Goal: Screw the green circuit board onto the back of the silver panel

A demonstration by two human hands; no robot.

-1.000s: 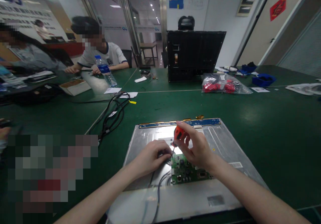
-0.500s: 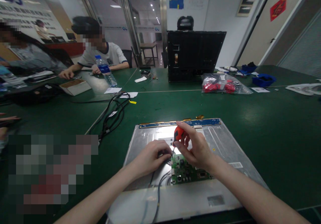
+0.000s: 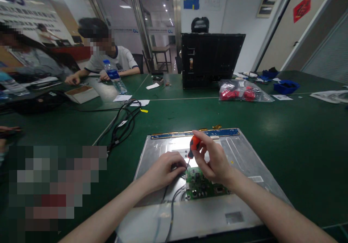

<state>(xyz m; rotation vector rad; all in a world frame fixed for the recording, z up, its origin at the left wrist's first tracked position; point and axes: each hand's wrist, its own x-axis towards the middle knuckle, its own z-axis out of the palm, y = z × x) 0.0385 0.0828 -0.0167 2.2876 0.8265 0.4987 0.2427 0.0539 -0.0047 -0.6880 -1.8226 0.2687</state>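
Note:
A silver metal display panel point(image 3: 244, 156) lies face down on the green table in front of me. A small green circuit board point(image 3: 202, 186) is mounted on its back, with grey wires point(image 3: 172, 203) running off toward me. My right hand point(image 3: 213, 161) is closed on a small red-handled screwdriver point(image 3: 194, 144), held upright with its tip at the board's top left corner. My left hand point(image 3: 163, 170) rests curled on the panel just left of the board, fingertips by the screwdriver tip; what they pinch is hidden.
A black monitor back point(image 3: 212, 60) stands at the far side. A clear bag of red parts point(image 3: 241, 90) and a blue tray point(image 3: 285, 87) lie to the right. Black cables point(image 3: 122, 127) trail on the left. Two people sit at the far left by a water bottle point(image 3: 114, 77).
My right hand has turned the screwdriver handle slightly and risen a little. The left hand and the panel stay put.

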